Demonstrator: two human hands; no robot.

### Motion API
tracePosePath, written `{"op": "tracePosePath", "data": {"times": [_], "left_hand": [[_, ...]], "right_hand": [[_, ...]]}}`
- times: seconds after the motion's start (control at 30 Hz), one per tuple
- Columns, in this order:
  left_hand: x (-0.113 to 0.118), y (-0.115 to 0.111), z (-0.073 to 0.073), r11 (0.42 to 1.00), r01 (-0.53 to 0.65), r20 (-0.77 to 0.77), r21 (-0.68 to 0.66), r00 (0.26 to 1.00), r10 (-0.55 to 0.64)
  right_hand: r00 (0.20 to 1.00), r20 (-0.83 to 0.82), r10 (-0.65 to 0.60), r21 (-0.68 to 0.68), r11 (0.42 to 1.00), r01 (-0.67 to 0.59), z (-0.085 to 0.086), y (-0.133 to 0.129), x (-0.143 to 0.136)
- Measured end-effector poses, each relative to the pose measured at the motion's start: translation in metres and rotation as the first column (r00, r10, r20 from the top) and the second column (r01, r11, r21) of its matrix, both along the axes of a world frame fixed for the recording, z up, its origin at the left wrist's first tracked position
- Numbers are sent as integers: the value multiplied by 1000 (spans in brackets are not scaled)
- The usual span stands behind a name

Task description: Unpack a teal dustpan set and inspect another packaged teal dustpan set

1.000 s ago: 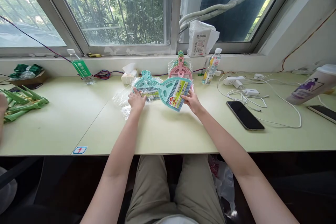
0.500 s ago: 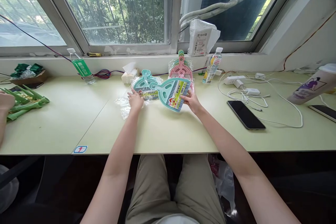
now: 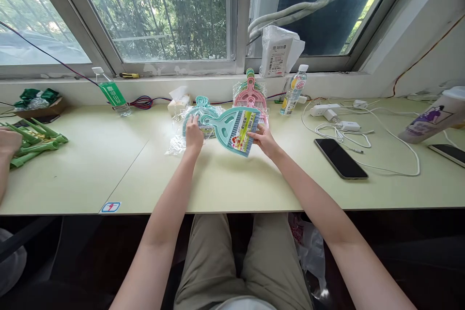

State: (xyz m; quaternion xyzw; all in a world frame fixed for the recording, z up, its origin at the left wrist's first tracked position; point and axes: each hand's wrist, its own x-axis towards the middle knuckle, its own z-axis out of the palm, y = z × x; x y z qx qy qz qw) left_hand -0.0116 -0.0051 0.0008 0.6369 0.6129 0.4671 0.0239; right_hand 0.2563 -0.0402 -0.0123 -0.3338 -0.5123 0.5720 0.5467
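A teal toy-sized dustpan (image 3: 225, 128) with a small brush and a bright printed label is tilted above the table. My right hand (image 3: 264, 139) is closed on its wide right edge, thumb over the label side. Its handle points left, close to the fingertips of my left hand (image 3: 194, 134). My left hand reaches up with fingers extended over a second teal dustpan (image 3: 202, 102), which lies behind in crinkled clear plastic wrap (image 3: 176, 144). The held dustpan and my left hand partly hide that second one.
Behind stands a pink dustpan set (image 3: 250, 91) in clear wrap. A tissue pack (image 3: 178, 101) and bottles (image 3: 294, 91) (image 3: 115, 96) line the wall side. Phone (image 3: 340, 159), white cables (image 3: 390, 135) and cup (image 3: 432, 114) lie right. Another person's hand (image 3: 10, 141) is by green folded pieces (image 3: 39, 143).
My left hand has moved right and up, from the wrap's edge toward the handle. The held dustpan has shifted slightly left with my right hand. The plastic wrap has moved a little right.
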Motion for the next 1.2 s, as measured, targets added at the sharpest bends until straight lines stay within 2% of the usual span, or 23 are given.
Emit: {"op": "tracePosePath", "data": {"times": [0.1,0.27,0.47,0.7,0.83,1.0,1.2], "left_hand": [[3,0,0,1000,25,1,14,1000,-25],[10,-3,2,991,112,-58,70,992,-108],[31,-14,7,964,259,-139,62,958,-249],[40,-26,15,970,239,-68,48,970,-235],[49,-27,11,931,363,-85,43,930,-358],[60,-33,6,854,509,-108,108,860,-499],[65,-40,8,785,597,-51,166,800,-597]], "right_hand": [[999,48,7,-7,1000,-7,0,-1,-1],[995,77,-59,0,998,59,-1,-1,-1],[997,75,31,21,999,-33,3,-6,-8],[995,100,30,19,999,-32,3,-8,-11],[996,85,19,26,999,-21,-2,-6,-16],[997,-25,-72,41,996,73,-7,-7,-22],[1000,-2,10,19,1000,-10,-7,-8,-24]]}}
